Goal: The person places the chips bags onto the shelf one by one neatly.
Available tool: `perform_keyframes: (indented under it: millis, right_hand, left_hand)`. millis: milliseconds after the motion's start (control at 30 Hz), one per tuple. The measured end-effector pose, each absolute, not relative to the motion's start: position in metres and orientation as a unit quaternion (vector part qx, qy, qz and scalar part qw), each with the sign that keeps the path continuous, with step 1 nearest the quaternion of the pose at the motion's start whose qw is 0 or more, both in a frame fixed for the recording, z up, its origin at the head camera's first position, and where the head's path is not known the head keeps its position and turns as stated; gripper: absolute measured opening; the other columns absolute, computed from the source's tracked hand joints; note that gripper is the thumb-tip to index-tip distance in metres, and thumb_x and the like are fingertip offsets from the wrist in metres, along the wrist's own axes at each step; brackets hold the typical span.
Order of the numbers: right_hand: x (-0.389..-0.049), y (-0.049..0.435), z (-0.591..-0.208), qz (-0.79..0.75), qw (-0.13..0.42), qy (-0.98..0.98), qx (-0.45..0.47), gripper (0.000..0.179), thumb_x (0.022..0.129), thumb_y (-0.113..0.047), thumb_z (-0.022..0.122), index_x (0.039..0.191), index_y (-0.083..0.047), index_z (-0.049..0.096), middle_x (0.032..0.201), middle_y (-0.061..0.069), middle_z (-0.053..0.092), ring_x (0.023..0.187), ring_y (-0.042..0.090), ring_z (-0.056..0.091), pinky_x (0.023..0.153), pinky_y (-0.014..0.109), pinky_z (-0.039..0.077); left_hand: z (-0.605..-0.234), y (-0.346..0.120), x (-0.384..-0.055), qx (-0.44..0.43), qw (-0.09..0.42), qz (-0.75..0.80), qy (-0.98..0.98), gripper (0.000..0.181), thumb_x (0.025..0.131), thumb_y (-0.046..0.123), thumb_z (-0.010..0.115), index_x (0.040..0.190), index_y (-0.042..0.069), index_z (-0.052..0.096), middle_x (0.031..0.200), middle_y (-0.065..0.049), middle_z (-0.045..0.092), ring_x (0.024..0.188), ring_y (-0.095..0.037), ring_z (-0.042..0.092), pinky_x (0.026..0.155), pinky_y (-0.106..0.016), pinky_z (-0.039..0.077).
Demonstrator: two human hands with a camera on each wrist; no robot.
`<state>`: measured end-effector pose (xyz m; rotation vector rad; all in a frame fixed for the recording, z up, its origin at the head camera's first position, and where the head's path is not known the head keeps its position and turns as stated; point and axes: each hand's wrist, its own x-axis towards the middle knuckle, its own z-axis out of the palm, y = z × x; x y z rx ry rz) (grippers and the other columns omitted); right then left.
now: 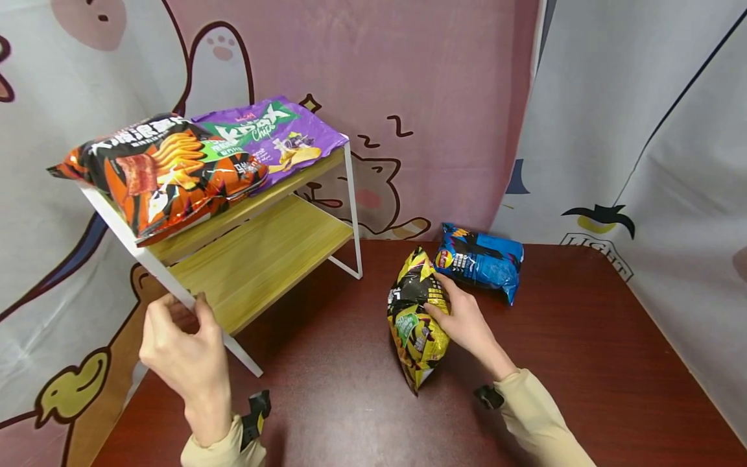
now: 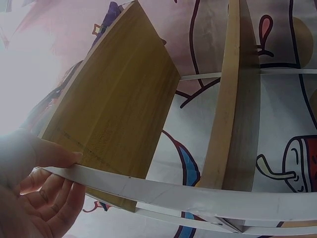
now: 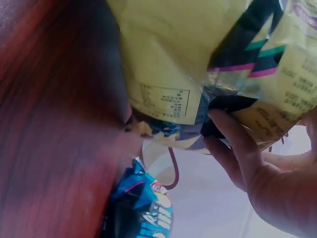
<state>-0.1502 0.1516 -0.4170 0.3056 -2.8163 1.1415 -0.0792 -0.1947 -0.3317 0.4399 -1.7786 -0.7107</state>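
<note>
My left hand (image 1: 189, 357) pinches the white front leg of a two-tier shelf (image 1: 262, 259) between thumb and fingers. Its white frame bar (image 2: 148, 191) runs through that grip in the left wrist view. On the right, my right hand (image 1: 467, 321) holds a yellow and black chip bag (image 1: 417, 344), which stands tilted on the brown table. Seen from the right wrist, the fingers curl at the back of the yellow bag (image 3: 158, 59). Just behind it lies a blue chip bag (image 1: 484, 259) on the table.
An orange and black chip bag (image 1: 175, 181) and a purple chip bag (image 1: 280, 136) lie side by side on the shelf's top board, the orange one overhanging its front edge. Printed cloth (image 1: 455, 97) hangs behind the brown table (image 1: 560, 363).
</note>
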Motion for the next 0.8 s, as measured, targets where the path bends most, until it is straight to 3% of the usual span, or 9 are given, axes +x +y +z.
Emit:
perform_keyframes:
  millis: [300, 467, 600, 733, 800]
  right_hand:
    - [-0.15, 0.169, -0.418, 0.371, -0.024, -0.925, 0.081, 0.067, 0.091, -0.021, 0.062, 0.145, -0.004, 0.027, 0.137, 0.028, 0.048, 0.124, 0.041, 0.05, 0.1, 0.056, 0.042]
    - [-0.149, 0.182, -0.413, 0.339, -0.034, -0.937, 0.081, 0.067, 0.09, -0.023, 0.062, 0.143, 0.0, 0.029, 0.133, 0.031, 0.05, 0.121, 0.043, 0.051, 0.098, 0.056, 0.042]
    - [-0.149, 0.192, -0.407, 0.303, -0.051, -0.949, 0.068, 0.063, 0.09, -0.023, 0.062, 0.139, 0.005, 0.035, 0.126, 0.031, 0.055, 0.113, 0.042, 0.056, 0.093, 0.054, 0.046]
    - [-0.149, 0.198, -0.399, 0.267, -0.09, -0.959, 0.039, 0.056, 0.091, -0.026, 0.059, 0.133, 0.007, 0.043, 0.102, 0.021, 0.062, 0.089, 0.031, 0.059, 0.076, 0.043, 0.048]
    - [-0.148, 0.199, -0.396, 0.244, -0.105, -0.963, 0.034, 0.056, 0.092, -0.03, 0.058, 0.131, 0.007, 0.045, 0.096, 0.019, 0.061, 0.086, 0.029, 0.057, 0.073, 0.042, 0.047]
  left_hand:
    - [-0.331, -0.195, -0.079, 0.19, 0.555, -0.297, -0.754, 0.023, 0.084, 0.012, 0.066, 0.089, -0.01, 0.061, 0.076, -0.024, 0.062, 0.072, 0.017, 0.037, 0.069, -0.007, 0.029]
    - [-0.332, -0.194, -0.079, 0.189, 0.554, -0.298, -0.754, 0.023, 0.084, 0.012, 0.066, 0.089, -0.01, 0.061, 0.076, -0.024, 0.062, 0.072, 0.018, 0.037, 0.07, -0.006, 0.028]
    - [-0.332, -0.195, -0.079, 0.188, 0.554, -0.3, -0.753, 0.023, 0.084, 0.012, 0.066, 0.089, -0.01, 0.061, 0.076, -0.024, 0.062, 0.072, 0.021, 0.037, 0.07, -0.005, 0.028]
    - [-0.332, -0.194, -0.079, 0.189, 0.554, -0.301, -0.753, 0.023, 0.084, 0.012, 0.066, 0.089, -0.01, 0.061, 0.077, -0.024, 0.063, 0.072, 0.021, 0.036, 0.07, -0.004, 0.028]
    - [-0.332, -0.194, -0.079, 0.189, 0.553, -0.301, -0.754, 0.023, 0.084, 0.012, 0.066, 0.089, -0.01, 0.061, 0.077, -0.024, 0.063, 0.072, 0.022, 0.036, 0.07, -0.004, 0.028]
